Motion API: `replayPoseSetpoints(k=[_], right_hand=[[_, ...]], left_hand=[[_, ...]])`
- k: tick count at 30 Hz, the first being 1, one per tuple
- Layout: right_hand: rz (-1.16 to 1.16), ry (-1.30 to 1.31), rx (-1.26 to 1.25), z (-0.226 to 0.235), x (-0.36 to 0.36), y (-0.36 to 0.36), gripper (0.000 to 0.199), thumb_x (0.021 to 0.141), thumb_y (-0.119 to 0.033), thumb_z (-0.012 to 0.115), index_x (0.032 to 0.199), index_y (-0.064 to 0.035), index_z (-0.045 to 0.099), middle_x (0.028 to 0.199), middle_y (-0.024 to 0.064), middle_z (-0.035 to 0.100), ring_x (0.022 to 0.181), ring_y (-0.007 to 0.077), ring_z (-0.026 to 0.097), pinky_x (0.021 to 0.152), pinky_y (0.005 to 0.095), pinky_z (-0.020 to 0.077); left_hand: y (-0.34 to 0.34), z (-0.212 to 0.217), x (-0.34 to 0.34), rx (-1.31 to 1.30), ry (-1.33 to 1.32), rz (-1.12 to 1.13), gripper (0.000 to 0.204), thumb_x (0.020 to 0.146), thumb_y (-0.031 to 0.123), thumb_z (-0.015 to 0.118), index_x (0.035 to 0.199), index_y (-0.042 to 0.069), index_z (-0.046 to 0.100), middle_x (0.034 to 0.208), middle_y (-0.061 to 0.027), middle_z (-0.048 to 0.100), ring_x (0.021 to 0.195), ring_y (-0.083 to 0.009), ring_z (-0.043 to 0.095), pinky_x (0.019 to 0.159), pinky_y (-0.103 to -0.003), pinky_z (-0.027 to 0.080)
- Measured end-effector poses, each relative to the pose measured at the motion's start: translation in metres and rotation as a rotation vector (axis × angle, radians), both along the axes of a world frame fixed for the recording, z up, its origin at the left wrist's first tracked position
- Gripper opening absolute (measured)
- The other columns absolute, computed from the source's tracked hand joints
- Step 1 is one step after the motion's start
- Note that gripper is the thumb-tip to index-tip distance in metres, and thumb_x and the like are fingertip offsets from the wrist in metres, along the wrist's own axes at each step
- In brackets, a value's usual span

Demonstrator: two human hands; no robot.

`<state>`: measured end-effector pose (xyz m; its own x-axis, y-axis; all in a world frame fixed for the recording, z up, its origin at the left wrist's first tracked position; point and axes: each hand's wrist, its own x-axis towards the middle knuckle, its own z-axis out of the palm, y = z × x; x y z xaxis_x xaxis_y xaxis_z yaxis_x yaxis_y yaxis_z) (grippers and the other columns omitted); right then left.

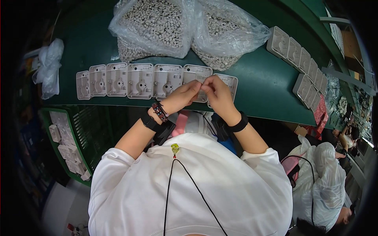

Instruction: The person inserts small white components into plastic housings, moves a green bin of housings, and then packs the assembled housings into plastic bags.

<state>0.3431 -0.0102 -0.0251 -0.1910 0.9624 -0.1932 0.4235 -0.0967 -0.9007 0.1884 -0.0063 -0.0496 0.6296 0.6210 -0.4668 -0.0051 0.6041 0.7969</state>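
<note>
Left hand: the left hand point(184, 95) is raised over the near edge of the green bench point(260, 86), fingertips pinched together against those of the right hand point(215, 91).
Right hand: fingers curled shut, meeting the left; whatever small piece sits between them is too small to make out.
Plates: a row of grey plastic plates point(140, 80) lies just beyond and left of both hands.
Bags: two clear bags of small grey parts point(157, 23) sit farther beyond.

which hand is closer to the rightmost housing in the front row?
Right. The right hand lies directly over the rightmost white housing, covering part of it. The left hand sits beside it to the left, over the neighbouring housing.
</note>
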Motion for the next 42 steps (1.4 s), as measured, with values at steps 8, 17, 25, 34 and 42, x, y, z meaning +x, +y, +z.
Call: replayPoseSetpoints(k=[8,17,25,34,42], right_hand=[[-0.259,0.495,-0.279,-0.016,-0.011,-0.010,0.007,0.076,-0.006,0.056,0.081,-0.0048,0.050,0.071,0.0034,0.052,0.061,0.0095,0.049,0.054,0.0229,0.0357],[0.486,-0.206,0.416,-0.017,-0.001,0.023,0.014,0.065,-0.011,0.065,0.074,-0.0105,0.055,0.072,0.0008,0.054,0.062,0.0182,0.051,0.068,0.0276,0.0346],[0.783,-0.497,0.822,-0.058,0.010,0.099,0.010,0.061,-0.014,0.061,0.069,-0.0093,0.057,0.075,0.0019,0.050,0.073,0.0181,0.049,0.066,0.0282,0.0368],[1.075,-0.530,0.785,-0.080,-0.026,0.110,0.012,0.061,-0.012,0.058,0.072,-0.0078,0.060,0.086,0.0048,0.045,0.085,0.0209,0.045,0.070,0.0325,0.0383],[0.831,-0.371,0.582,-0.061,-0.013,0.094,0.012,0.062,-0.009,0.058,0.074,-0.0111,0.061,0.094,0.0070,0.047,0.094,0.0232,0.044,0.079,0.0325,0.0366]], left_hand=[[-0.001,-0.016,-0.009,0.062,0.002,0.055,0.026,0.090,0.031,0.037,0.083,0.007,0.045,0.059,0.0049,0.033,0.049,-0.0042,0.027,0.043,-0.018,0.022],[-0.010,-0.030,-0.028,-0.305,-0.224,0.071,0.023,0.089,0.030,0.040,0.086,0.008,0.048,0.057,0.0058,0.031,0.048,-0.0043,0.026,0.043,-0.018,0.022],[-0.010,-0.076,-0.033,0.261,0.507,0.092,0.026,0.082,0.030,0.049,0.099,0.010,0.050,0.061,-0.0061,0.051,0.055,-0.0183,0.050,0.054,-0.030,0.040],[-0.020,-0.071,-0.050,0.232,0.417,0.102,0.029,0.083,0.020,0.049,0.110,0.010,0.047,0.057,0.0012,0.046,0.051,-0.0088,0.044,0.050,-0.024,0.037],[-0.012,-0.043,-0.080,-0.068,0.171,0.213,0.033,0.088,0.033,0.039,0.108,0.008,0.048,0.062,0.0025,0.044,0.049,-0.0052,0.034,0.045,-0.020,0.028]])
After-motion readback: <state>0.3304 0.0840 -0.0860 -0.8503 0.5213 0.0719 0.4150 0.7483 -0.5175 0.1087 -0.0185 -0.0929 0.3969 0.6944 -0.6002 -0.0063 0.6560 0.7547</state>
